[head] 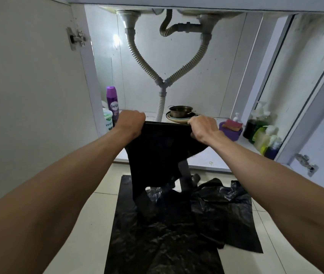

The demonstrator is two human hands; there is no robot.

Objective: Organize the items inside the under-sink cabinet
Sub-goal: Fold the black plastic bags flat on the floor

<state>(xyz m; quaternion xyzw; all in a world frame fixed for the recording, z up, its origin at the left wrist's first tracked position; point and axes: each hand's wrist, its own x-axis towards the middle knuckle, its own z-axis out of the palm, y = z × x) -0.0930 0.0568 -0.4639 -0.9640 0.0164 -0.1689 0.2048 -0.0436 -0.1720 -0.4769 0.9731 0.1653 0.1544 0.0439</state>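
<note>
both hands (131, 120) (203, 126) are pinching the black bin bag (157, 151) taut by its top edge; matching corners squarely is making the fold neat

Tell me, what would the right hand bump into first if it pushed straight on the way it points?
Probably the plate stack with the metal bowl, just beyond the right hand gripping the black bag; depth is hard to judge.
</note>
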